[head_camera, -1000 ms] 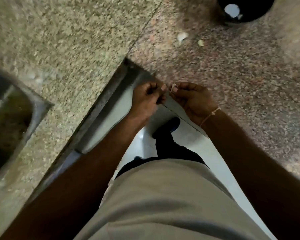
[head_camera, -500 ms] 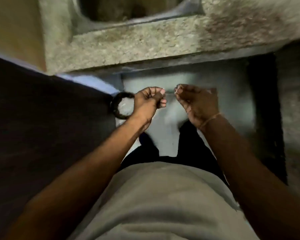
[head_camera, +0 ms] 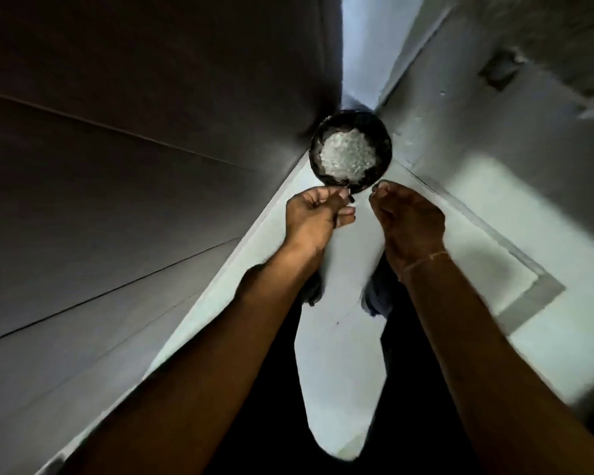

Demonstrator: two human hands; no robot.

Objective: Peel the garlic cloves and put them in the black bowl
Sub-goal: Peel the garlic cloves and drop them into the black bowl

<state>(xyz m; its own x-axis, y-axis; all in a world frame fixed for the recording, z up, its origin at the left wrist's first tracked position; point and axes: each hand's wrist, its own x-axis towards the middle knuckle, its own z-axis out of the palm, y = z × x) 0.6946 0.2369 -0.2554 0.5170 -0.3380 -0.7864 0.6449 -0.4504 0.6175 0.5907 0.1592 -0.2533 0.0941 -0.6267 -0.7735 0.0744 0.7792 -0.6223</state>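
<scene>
My left hand (head_camera: pixel 314 214) and my right hand (head_camera: pixel 408 217) hover side by side over the floor. Just beyond them stands a round black container (head_camera: pixel 384 138) holding a heap of white flaky scraps (head_camera: pixel 347 156). The left hand's fingers are curled in with the thumb pressed to the forefinger, as round a small thing, and the garlic clove itself is hidden inside. On the right hand the thumb and fingertips are pinched together near the container's rim, and I see no peel between them. The black bowl is out of view.
A dark cabinet front (head_camera: pixel 134 166) fills the left side. Pale floor tiles (head_camera: pixel 460 234) spread out to the right, and a light wall (head_camera: pixel 494 97) rises at the upper right. My legs and feet (head_camera: pixel 374 296) are below the hands.
The view has swung from the granite counter and sink down to the floor. The black container with white scraps now lies just ahead of my hands, which have moved slightly apart.
</scene>
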